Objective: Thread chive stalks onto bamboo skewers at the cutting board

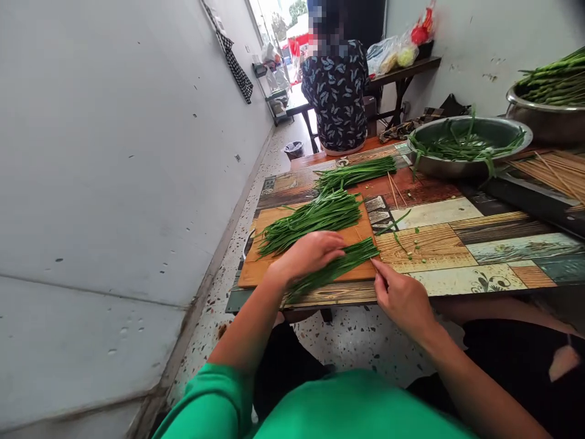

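A flat bundle of garlic chives (356, 256) lies across the near right part of a wooden cutting board (251, 268), its leafy end hanging past the front edge. My left hand (317, 249) is closed over the bundle's middle, fingers and thumb against the stalks. At the cut end, my right hand (402, 297) pinches a thin bamboo skewer, mostly hidden by fingers and stalks; a fine tip seems to show beyond the bundle. Behind my left hand, a larger pile of chives (315, 219) rests on the board. Another bunch (361, 172) lies farther back.
Two loose skewers (397, 190) and chive scraps (409, 256) lie right of the board. A metal bowl (470, 160) of chives, a pot (530, 116) of green stalks and many skewers (553, 171) stand farther right. A person (336, 97) sits ahead, back turned.
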### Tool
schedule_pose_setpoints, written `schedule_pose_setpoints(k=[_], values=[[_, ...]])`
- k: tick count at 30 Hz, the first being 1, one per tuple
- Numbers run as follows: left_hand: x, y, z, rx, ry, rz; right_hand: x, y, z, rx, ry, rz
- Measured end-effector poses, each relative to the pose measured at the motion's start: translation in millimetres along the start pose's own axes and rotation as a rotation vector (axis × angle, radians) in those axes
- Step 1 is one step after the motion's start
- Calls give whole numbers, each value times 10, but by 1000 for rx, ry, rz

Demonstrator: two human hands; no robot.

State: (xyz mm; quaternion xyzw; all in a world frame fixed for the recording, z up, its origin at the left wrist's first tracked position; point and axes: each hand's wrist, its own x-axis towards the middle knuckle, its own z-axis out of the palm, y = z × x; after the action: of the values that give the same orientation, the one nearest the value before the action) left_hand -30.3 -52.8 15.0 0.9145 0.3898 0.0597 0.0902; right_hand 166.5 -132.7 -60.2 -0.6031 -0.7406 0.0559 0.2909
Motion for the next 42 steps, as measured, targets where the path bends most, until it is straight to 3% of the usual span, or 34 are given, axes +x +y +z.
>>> schedule_pose_setpoints(k=[7, 12, 18, 21, 27, 33, 42], values=[[501, -107, 162, 318, 18, -205, -34, 95, 5, 142, 6, 26], [571, -197, 220, 372, 38, -237, -24, 128, -5, 218, 8, 74], [603, -86, 253, 500, 32, -213, -7, 140, -41, 319, 3, 112], [583, -37, 294, 516, 32, -271, -11, 146, -60, 338, -8, 115], [566, -41, 303, 467, 15, -410, -3, 167, -78, 378, -46, 126], [544, -23, 261, 393, 66, -384, 5, 174, -81, 382, -56, 129], [550, -60, 279, 22, 201, -383, -19, 165, -90, 369, -37, 88]])
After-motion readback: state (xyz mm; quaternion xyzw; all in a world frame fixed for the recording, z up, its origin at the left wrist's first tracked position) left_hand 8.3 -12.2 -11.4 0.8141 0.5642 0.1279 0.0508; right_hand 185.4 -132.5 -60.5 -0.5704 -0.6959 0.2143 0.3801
